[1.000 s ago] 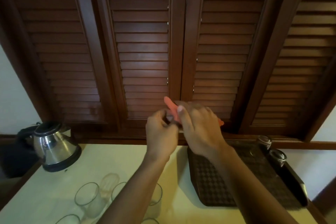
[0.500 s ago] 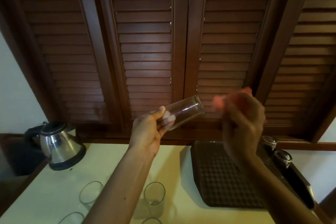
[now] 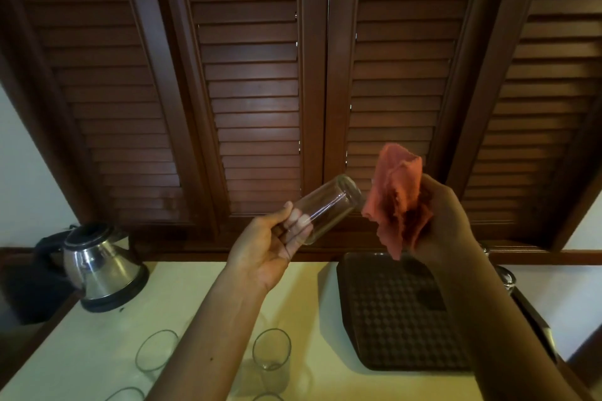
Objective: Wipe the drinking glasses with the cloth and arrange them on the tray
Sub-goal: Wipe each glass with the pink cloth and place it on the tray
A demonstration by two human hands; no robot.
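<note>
Half a second back the cloth was a blur in motion; now it hangs sharp and unfolded, close beside the base of the lifted glass, and the two hands have drawn a little nearer each other.

From the left: a steel kettle (image 3: 101, 265) stands at the back corner of the bench (image 3: 195, 283). In front of it several drinking glasses wait upright on the bench (image 3: 156, 350) (image 3: 271, 350), with two more rims just cut by the lower edge, so most of the wiping looks still to do. The left hand (image 3: 267, 249) grips one glass (image 3: 329, 207) near its mouth, tilted with the base up and to the right, held in the air above the bench. The right hand (image 3: 446, 221) pinches the bunched orange cloth (image 3: 395, 202), just beside that base; whether they touch I cannot tell. Below lies the dark patterned tray (image 3: 391, 319), with no glass visible on its open part. Small jar-like objects beyond its right edge (image 3: 508, 280) are unclear. By my judgement the task is early: one glass in hand, none placed yet.
</note>
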